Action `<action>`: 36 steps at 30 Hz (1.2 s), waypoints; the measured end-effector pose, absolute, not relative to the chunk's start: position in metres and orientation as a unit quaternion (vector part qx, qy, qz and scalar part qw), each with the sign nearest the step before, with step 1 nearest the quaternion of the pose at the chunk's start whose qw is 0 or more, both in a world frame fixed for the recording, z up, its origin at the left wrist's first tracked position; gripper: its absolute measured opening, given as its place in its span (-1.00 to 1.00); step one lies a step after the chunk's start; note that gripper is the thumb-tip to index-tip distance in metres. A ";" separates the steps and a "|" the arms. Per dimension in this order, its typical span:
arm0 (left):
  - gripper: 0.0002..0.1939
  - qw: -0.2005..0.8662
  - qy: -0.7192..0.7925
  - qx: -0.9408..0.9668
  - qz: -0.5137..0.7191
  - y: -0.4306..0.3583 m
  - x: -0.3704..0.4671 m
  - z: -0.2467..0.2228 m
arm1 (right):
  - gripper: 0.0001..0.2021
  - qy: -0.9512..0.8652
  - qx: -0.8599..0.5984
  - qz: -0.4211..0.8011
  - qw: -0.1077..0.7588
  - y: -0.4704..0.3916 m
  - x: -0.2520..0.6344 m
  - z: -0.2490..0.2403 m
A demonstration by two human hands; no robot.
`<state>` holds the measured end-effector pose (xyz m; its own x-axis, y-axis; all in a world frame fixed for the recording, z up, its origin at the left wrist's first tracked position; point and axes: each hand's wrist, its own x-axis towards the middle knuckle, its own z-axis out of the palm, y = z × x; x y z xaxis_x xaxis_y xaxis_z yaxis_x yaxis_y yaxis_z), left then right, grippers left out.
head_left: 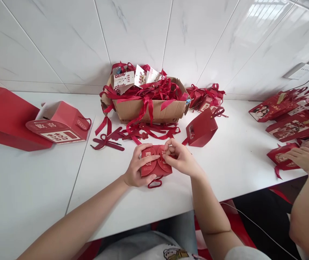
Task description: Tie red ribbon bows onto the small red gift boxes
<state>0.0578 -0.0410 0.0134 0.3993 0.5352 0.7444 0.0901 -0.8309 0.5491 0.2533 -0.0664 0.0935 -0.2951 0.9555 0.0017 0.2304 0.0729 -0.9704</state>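
A small red gift box with pale characters and two rounded flaps lies on the white table in front of me. My left hand is wrapped round its left side, the index finger resting on the top near the middle. Over the right flap, my right hand has thumb and fingers pinched together; what they hold, if anything, is too small to make out. A red cord loop sticks out at the box's near side.
Behind stands a cardboard box full of red ribbons and tags. Red ribbons and flower cutouts lie before it. Red boxes stand left and right. At far right, another person's hand touches a red box among several.
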 end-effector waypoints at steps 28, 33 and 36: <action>-0.22 0.217 0.218 0.792 0.528 -0.042 0.061 0.008 | -0.75 -0.697 -0.445 0.255 0.501 -0.073 0.259 0.085; -0.21 0.252 0.215 0.785 0.523 -0.041 0.059 0.007 | -0.80 -0.672 -0.436 0.273 0.533 -0.073 0.253 0.083; -0.23 0.295 0.198 0.773 0.525 -0.042 0.057 0.006 | -0.81 -0.669 -0.431 0.306 0.523 -0.071 0.252 0.079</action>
